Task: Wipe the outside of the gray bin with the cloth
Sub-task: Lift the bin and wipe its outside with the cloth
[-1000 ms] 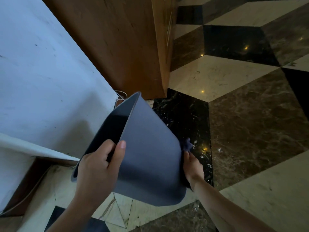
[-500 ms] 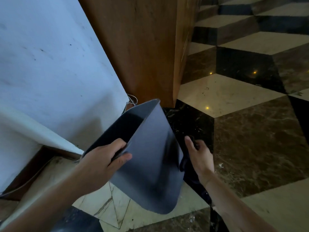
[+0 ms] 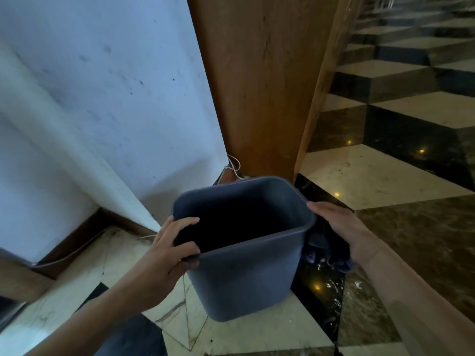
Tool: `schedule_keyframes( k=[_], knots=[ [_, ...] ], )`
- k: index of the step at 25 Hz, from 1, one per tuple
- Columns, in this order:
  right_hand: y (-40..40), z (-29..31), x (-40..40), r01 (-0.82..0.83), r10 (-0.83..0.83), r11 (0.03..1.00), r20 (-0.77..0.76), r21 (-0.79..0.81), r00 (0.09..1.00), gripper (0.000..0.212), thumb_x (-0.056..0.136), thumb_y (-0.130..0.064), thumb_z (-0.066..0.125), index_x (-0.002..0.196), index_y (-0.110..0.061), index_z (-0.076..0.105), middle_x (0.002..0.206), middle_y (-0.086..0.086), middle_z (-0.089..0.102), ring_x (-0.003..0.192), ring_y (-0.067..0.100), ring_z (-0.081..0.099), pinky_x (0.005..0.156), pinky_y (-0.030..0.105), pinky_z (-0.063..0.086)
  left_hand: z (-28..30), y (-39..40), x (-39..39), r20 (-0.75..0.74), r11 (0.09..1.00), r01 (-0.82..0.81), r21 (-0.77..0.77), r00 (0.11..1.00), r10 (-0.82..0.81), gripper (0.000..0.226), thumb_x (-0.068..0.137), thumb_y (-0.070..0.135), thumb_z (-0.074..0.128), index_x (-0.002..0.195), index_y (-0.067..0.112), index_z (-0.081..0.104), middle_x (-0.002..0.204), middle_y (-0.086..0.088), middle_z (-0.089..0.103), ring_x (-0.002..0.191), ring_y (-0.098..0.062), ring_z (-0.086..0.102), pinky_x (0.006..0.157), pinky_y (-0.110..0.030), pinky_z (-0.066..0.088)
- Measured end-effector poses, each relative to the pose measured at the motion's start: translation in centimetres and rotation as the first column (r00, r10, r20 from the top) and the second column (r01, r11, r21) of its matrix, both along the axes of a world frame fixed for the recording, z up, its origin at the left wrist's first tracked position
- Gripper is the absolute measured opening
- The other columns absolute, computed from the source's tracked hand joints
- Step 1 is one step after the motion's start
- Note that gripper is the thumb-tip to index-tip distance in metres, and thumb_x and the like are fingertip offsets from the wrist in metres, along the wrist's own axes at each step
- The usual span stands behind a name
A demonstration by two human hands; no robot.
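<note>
The gray bin [image 3: 246, 278] is upright in the middle of the view, its dark empty inside facing me. My left hand [image 3: 169, 250] grips its near left rim, fingers inside and thumb outside. My right hand [image 3: 341, 227] lies flat against the bin's right outer wall. Under its palm is a dark blue cloth [image 3: 326, 250], bunched between the hand and the bin, with part of it hanging below. Whether the bin rests on the floor or is held just above it I cannot tell.
A white wall [image 3: 90, 111] runs along the left with a dark baseboard [image 3: 77, 240] and a thin cable. A wooden cabinet side [image 3: 257, 86] stands right behind the bin. Patterned marble floor [image 3: 385, 176] spreads to the right and front.
The bin has turned from tilted on its side to upright, opening now facing me. My right hand moved from its base up to the right wall near the rim.
</note>
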State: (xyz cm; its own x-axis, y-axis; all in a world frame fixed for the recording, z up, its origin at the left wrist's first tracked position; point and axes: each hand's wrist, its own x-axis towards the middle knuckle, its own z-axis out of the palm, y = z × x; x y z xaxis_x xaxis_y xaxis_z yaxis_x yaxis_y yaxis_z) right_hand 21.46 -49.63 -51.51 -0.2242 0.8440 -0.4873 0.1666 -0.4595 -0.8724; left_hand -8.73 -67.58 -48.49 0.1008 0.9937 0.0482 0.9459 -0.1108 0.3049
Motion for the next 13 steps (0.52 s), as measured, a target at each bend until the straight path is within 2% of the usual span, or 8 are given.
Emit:
schedule_keyframes(
  k=[3,7,11,13],
  knots=[
    [0.4,-0.2,-1.2,0.034,-0.035,0.991,0.009,0.128,0.999,0.013,0.092,-0.031,0.069,0.098,-0.021,0.076,0.097,0.003,0.074,0.089,0.019,0.069,0.075,0.031,0.055,-0.7,-0.7,-0.1,0.007,0.996,-0.052,0.073,0.999,0.051,0.025,0.087,0.013,0.062,0.083,0.035,0.051,0.155,0.006,0.013,0.128,-0.029,0.039,0.098,-0.039,0.043],
    [3.5,-0.4,-2.6,-0.016,-0.001,0.968,0.067,0.249,0.998,0.015,0.093,-0.033,0.066,0.099,-0.022,0.075,0.102,0.000,0.072,0.101,0.019,0.065,0.096,0.039,0.053,-1.4,0.9,-0.1,0.022,0.983,-0.108,0.150,0.994,0.106,0.010,0.089,0.013,0.059,0.089,0.024,0.061,0.156,0.001,0.017,0.126,-0.027,0.046,0.095,-0.031,0.046],
    [6.4,-1.2,-3.7,-0.037,0.011,0.941,0.080,0.336,0.997,0.016,0.096,-0.027,0.063,0.103,-0.017,0.073,0.105,0.004,0.070,0.108,0.024,0.064,0.094,0.035,0.051,-1.6,3.1,0.2,-0.071,0.967,-0.159,0.198,0.982,0.175,0.007,0.089,0.012,0.059,0.089,0.012,0.066,0.150,-0.006,0.029,0.095,-0.028,0.064,0.072,-0.026,0.047],
    [7.1,-2.1,-3.8,-0.016,-0.012,0.926,0.073,0.378,0.997,0.009,0.096,-0.027,0.063,0.098,-0.023,0.072,0.107,0.003,0.070,0.108,0.023,0.063,0.092,0.033,0.050,-2.2,4.1,-0.2,-0.088,0.967,-0.151,0.206,0.981,0.172,0.004,0.087,0.009,0.062,0.086,0.011,0.065,0.146,-0.008,0.031,0.091,-0.030,0.064,0.071,-0.028,0.051]
  ],
)
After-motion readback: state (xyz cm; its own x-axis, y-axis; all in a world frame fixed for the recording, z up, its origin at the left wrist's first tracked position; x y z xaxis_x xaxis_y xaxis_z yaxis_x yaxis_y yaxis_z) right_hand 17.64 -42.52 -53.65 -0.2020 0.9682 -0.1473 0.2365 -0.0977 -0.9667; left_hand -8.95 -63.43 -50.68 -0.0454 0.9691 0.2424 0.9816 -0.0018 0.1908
